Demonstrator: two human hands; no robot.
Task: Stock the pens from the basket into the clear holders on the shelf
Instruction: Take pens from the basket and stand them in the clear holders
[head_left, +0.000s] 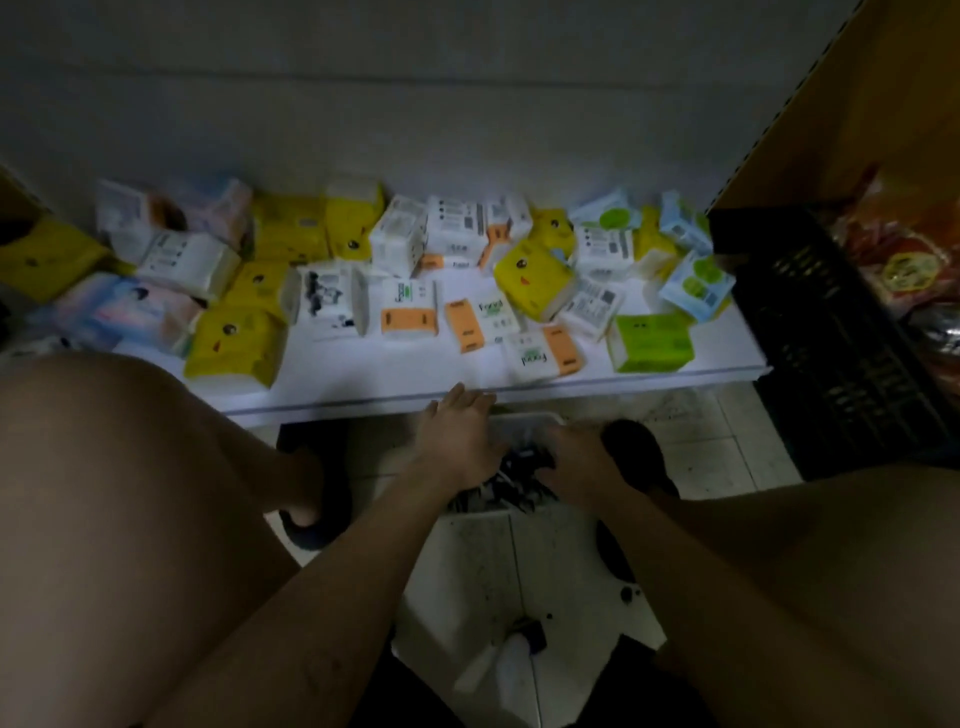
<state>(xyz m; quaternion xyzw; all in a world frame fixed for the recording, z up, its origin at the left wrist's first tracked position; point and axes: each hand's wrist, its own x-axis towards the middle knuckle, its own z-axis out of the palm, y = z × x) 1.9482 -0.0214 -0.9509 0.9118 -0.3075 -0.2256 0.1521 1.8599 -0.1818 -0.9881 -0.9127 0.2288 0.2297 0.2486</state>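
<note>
Dozens of soft tissue packs (234, 343) lie scattered across the low white shelf (395, 364) in front of me: yellow ones to the left and middle, white ones with orange bands (408, 312) near the front, and a green one (652, 343) close to the right end. Behind them a plain grey wall (415, 104) rises in dim light, and a brown wooden panel (883, 104) slants in at the upper right. Just beside the shelf's right end stands a black slatted crate (810, 322), with red wrapped goods (904, 249) beyond it. I am squatting on a pale tiled floor (691, 447), knees wide, a dark shoe (634, 452) on each side. Between my feet, near the shelf's front edge, sits a white basket (524, 418), and the pens (498, 491) lie inside it as a dark, blurred heap. My left grip (457, 436) is wide, fingers straight and a little spread, reaching over the basket's far left corner toward the shelf edge with nothing in it. My right grip (576, 462) is down in the basket on top of the pens, fingers pointing into the heap. The blur hides the fingertips, so I cannot tell whether it holds any pens.
</note>
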